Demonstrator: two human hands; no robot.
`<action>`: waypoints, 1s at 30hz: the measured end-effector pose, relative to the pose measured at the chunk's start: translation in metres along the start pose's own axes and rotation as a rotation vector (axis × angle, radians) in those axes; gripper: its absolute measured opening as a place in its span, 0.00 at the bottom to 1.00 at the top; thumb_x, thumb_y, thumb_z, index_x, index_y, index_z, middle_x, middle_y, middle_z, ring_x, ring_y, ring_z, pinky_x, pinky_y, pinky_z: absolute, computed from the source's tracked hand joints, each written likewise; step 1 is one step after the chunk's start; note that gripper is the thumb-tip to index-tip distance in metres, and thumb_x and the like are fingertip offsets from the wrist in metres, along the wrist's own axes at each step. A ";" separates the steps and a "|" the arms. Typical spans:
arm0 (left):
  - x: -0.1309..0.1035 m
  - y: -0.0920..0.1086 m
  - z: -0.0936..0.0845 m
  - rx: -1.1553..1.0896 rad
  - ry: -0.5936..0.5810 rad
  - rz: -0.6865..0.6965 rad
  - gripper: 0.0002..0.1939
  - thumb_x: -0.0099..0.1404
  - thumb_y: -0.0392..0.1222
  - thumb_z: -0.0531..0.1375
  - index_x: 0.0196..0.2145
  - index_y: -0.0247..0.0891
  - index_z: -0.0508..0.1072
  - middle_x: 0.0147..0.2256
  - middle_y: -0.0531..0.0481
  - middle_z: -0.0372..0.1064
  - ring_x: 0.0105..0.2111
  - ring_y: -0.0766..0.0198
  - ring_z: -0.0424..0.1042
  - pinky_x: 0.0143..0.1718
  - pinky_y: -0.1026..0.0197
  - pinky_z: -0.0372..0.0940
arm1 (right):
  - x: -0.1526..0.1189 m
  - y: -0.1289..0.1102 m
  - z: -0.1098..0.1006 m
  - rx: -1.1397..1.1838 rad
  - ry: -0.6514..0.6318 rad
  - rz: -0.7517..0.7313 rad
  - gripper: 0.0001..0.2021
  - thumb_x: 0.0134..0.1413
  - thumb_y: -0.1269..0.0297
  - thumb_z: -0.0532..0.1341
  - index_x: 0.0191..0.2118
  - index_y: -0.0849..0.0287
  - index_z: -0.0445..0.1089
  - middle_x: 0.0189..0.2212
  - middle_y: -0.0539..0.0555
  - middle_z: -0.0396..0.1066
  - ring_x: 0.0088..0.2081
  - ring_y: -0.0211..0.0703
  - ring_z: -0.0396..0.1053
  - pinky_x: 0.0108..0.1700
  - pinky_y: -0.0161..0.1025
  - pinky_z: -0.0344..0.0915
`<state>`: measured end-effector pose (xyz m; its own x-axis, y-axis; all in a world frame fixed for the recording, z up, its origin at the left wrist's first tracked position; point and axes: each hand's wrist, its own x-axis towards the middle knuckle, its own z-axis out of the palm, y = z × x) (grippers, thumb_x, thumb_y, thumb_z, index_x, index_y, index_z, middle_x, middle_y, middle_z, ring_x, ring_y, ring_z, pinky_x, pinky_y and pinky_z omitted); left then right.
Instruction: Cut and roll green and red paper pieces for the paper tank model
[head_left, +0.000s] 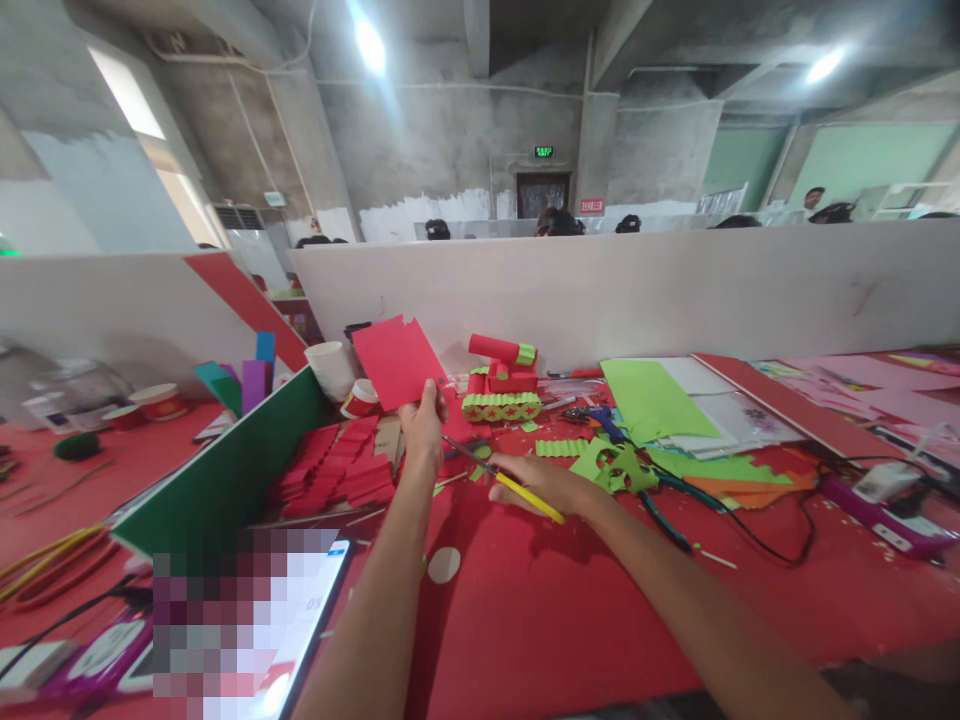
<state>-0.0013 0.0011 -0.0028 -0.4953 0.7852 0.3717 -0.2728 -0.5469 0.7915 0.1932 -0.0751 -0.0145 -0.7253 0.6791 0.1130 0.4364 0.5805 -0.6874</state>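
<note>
My left hand (425, 425) is closed on a red paper sheet (397, 362), raised over the table with the thumb on its lower right corner. The sheet's top edge has small notches. To the right and lower, my right hand (536, 484) holds scissors with a yellow handle (529, 498); their dark blades (466, 452) point up and left toward my left hand. Behind the hands stands a red and green paper tank model (502, 380). Red corrugated paper pieces (330, 470) lie left of my left forearm. A pale round disc (444, 565) rests between the forearms.
A green divider (217, 480) and a phone (307, 620) are at the left. Paper cups (330, 370) stand behind it. Green cut paper (616, 465), a blue glue gun (607, 424), pliers (664, 520), cables and green sheets (660, 400) lie at the right. A white partition (600, 290) runs behind.
</note>
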 end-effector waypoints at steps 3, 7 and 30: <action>0.000 0.000 0.000 0.002 -0.001 -0.015 0.21 0.52 0.56 0.66 0.22 0.37 0.64 0.17 0.59 0.59 0.15 0.74 0.54 0.16 0.67 0.49 | 0.000 -0.001 0.000 -0.003 -0.002 0.001 0.18 0.62 0.48 0.55 0.47 0.56 0.66 0.31 0.49 0.67 0.29 0.38 0.64 0.30 0.34 0.55; 0.001 -0.001 0.000 0.008 0.001 -0.008 0.21 0.52 0.56 0.66 0.23 0.37 0.64 0.17 0.59 0.59 0.14 0.74 0.54 0.15 0.67 0.49 | 0.001 -0.001 0.000 -0.022 0.010 -0.002 0.18 0.61 0.47 0.56 0.47 0.57 0.66 0.30 0.50 0.68 0.29 0.39 0.63 0.30 0.34 0.55; 0.002 -0.002 -0.001 0.036 0.013 0.006 0.21 0.52 0.56 0.64 0.22 0.38 0.63 0.17 0.59 0.58 0.14 0.73 0.54 0.16 0.67 0.50 | 0.005 0.003 0.003 -0.066 0.066 0.025 0.18 0.59 0.46 0.58 0.41 0.57 0.67 0.31 0.49 0.67 0.29 0.38 0.63 0.30 0.34 0.53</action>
<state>-0.0026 0.0038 -0.0041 -0.5075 0.7781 0.3701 -0.2405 -0.5403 0.8064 0.1892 -0.0709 -0.0184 -0.6782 0.7204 0.1453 0.4896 0.5904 -0.6417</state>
